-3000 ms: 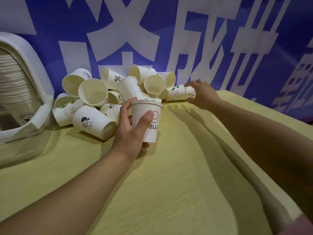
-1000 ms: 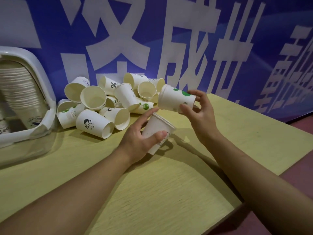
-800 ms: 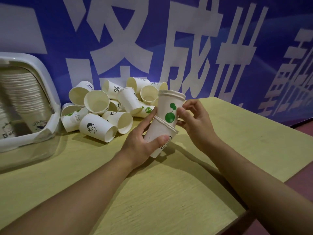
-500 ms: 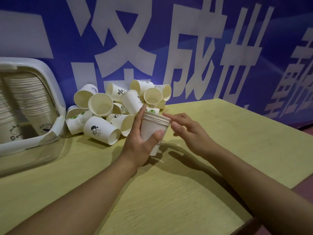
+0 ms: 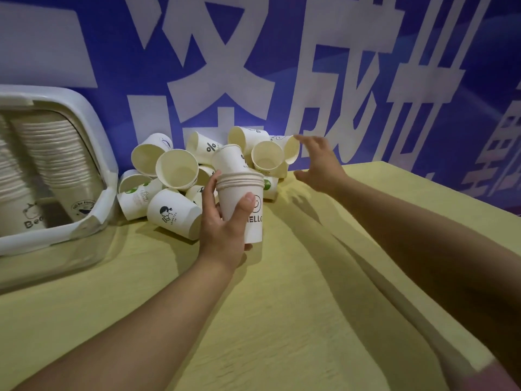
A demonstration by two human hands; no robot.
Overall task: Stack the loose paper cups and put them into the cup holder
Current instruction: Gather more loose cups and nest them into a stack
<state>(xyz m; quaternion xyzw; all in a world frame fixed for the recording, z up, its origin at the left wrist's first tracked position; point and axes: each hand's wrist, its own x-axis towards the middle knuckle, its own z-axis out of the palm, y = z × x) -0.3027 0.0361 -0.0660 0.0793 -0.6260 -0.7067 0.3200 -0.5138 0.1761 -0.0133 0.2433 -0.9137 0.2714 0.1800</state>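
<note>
1. The left hand (image 5: 222, 224) grips a small stack (image 5: 245, 204) of nested cups upright just above the table (image 5: 282, 320), thumb across the front by the "HELLO" print and fingers wrapped round the back. Several rims show one over another at its top, so a few cups are nested; I cannot count them exactly.

2. The right hand (image 5: 318, 165) is empty, fingers spread and relaxed, reaching toward the far right end of the pile (image 5: 197, 176). Its fingertips are just beside a tipped cup (image 5: 290, 149) there; whether they touch it I cannot tell.

3. The pile lies against the blue banner (image 5: 310, 66) at the far side of the table, just behind the stack. More than a dozen cups are loose in it, most on their sides with mouths facing near or left, some leaning on each other.

4. The holder (image 5: 93, 153) sits at the far left, just beside the pile. It already has long rows of nested cups inside, seen through its open front.

5. My judgement is that the task is at an early stage: only a few cups are stacked, most of the pile is left, and the stack in hand has not yet gone into the holder.

6. Left to do: gather the remaining cups one by one into the stack, then carry it left and slide it into the holder.
</note>
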